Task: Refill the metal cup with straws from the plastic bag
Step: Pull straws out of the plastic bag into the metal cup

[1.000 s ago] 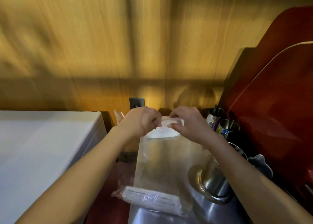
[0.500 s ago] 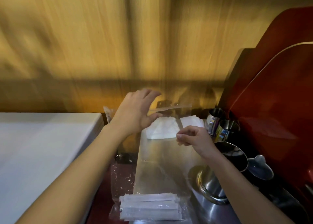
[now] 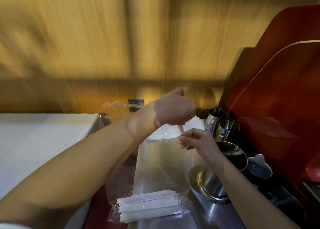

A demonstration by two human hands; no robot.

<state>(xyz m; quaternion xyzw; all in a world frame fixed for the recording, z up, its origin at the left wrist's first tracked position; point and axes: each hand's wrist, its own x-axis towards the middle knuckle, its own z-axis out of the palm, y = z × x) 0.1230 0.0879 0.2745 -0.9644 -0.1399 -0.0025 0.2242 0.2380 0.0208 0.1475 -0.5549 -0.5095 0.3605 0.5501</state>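
Note:
A tall clear plastic bag (image 3: pixel 161 163) stands on the counter, with a bundle of white paper-wrapped straws (image 3: pixel 149 205) lying across its bottom. My right hand (image 3: pixel 197 141) pinches the bag's top edge on the right side. My left hand (image 3: pixel 174 109) hovers just above the bag's mouth with its fingers curled downward, and it appears to grip the top edge too; the fingertips are hidden. The large metal cup (image 3: pixel 212 185) with a flared base leans to the right beside the bag, under my right forearm, its dark mouth facing up and right.
Two smaller metal cups (image 3: pixel 223 125) stand at the back right against a red panel (image 3: pixel 277 99). A metal scoop (image 3: pixel 259 166) lies right of the large cup. White folded paper (image 3: pixel 162 133) sits behind the bag. A white surface (image 3: pixel 39 142) fills the left.
My left hand let go of the bag's top, opened, then swung right and curled over the bag's mouth. My right hand dropped slightly, still pinching the edge. The straws slid to the bag's bottom.

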